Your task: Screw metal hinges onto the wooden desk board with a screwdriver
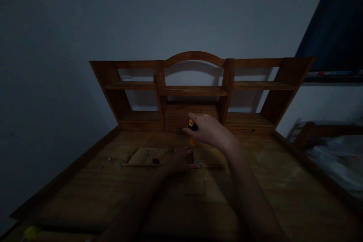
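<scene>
A screwdriver (pixel 193 142) with a yellow and black handle stands nearly upright over the wooden desktop, tip down. My right hand (pixel 210 130) is closed around the top of its handle. Lower down, my left hand (pixel 180 160) rests on the wood, thumb and fingers curled about the screwdriver's tip and pressing a small shiny metal piece (pixel 200 163). The fingers partly hide that piece and the point where the tip meets it. Under the left hand lies a lighter wooden board (pixel 147 156) with a dark hole or knot.
Several small screws (pixel 110 160) lie loose at the left of the desktop (pixel 263 181). A wooden shelf unit (pixel 194 90) with an arched top stands at the back against the wall. Something yellow (pixel 31 232) shows at the bottom left. The room is dim.
</scene>
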Available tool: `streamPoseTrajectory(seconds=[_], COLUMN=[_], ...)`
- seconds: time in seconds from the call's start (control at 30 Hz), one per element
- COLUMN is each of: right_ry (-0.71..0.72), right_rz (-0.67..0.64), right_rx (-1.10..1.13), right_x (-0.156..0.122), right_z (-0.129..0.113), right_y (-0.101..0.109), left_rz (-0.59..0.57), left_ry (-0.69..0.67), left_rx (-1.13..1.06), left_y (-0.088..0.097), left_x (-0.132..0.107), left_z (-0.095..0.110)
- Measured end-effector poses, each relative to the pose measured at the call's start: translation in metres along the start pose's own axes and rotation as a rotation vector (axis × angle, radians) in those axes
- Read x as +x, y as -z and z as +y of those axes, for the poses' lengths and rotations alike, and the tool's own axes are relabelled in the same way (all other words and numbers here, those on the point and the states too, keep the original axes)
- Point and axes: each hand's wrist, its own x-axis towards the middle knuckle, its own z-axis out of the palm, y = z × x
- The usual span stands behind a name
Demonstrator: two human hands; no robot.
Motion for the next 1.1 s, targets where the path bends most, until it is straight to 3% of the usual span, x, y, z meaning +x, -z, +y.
streamPoseTrajectory(seconds=[0.17, 0.67, 1.1], right_ry=[0.077, 0.029, 0.020], right_rz=[-0.034, -0.008, -0.127], right_rx=[0.112, 0.096, 0.182], right_x=[-0.001, 0.001, -0.005], right_z=[0.006, 0.005, 0.015], right_y=[0.003, 0.000, 0.005], left_rz=[-0.010, 0.026, 0.011], left_ry=[-0.041, -0.039, -0.046], left_rx=[-0.019, 0.021, 0.010], left_y=[0.001, -0.003, -0.002], left_x=[0.001, 0.002, 0.002], left_z=[-0.001, -0.003, -0.005])
